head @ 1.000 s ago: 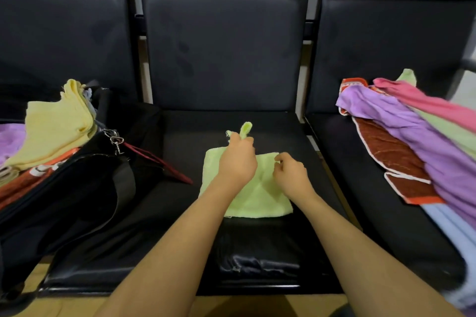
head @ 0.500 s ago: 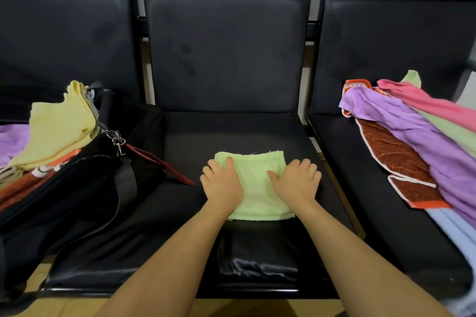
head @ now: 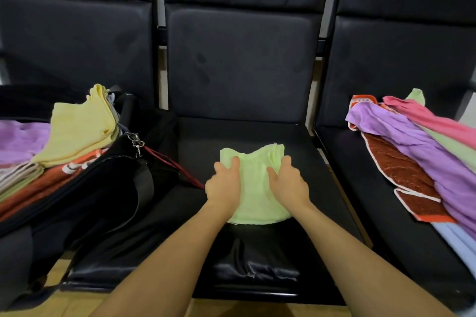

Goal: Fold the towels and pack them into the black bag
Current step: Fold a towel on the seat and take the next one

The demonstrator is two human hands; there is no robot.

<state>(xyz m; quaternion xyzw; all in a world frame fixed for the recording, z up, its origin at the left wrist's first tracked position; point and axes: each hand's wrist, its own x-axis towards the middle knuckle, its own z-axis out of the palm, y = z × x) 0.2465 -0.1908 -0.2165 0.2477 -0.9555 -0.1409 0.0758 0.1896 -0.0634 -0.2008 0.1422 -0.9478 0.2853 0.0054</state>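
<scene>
Centrally, a light green towel (head: 253, 188), folded small, lies on the middle seat (head: 309, 162) of a row of black padded chairs. Its far edge is lifted and rumpled; its near edge rests flat on the cushion.

Left hand (head: 224, 184): on the towel's left side, fingers curled round the far left corner, gripping the cloth.

Right hand (head: 289, 183): on the towel's right side, fingers curled round the far right edge, gripping the cloth. Both forearms are bare and reach in from the bottom of the view.

Black bag (head: 103, 188): on the left seat, open, its near side spilling partly onto the middle seat. A metal clip (head: 136, 140) hangs at its rim, and a thin red cord (head: 175, 168) runs from there across the cushion to a point just beside the left hand.

Stack in and on the bag: a folded yellow towel (head: 79, 128) on top, tilted up against the bag's far end; beneath it an orange-red towel (head: 46, 188) with white marks, plus pale striped and green layers at the left edge. A purple towel (head: 20, 139) lies behind, at far left.

Right seat (head: 386, 226): a loose pile of unfolded towels, well apart from the hands. Items: a purple towel (head: 425, 157) draped over a rust-red one with white trim (head: 396, 170), a pink one (head: 432, 121), a pale green one (head: 456, 147), and a light blue one (head: 461, 242) nearest the viewer.

Floor (head: 77, 304): wood-toned, visible below the seat fronts.
</scene>
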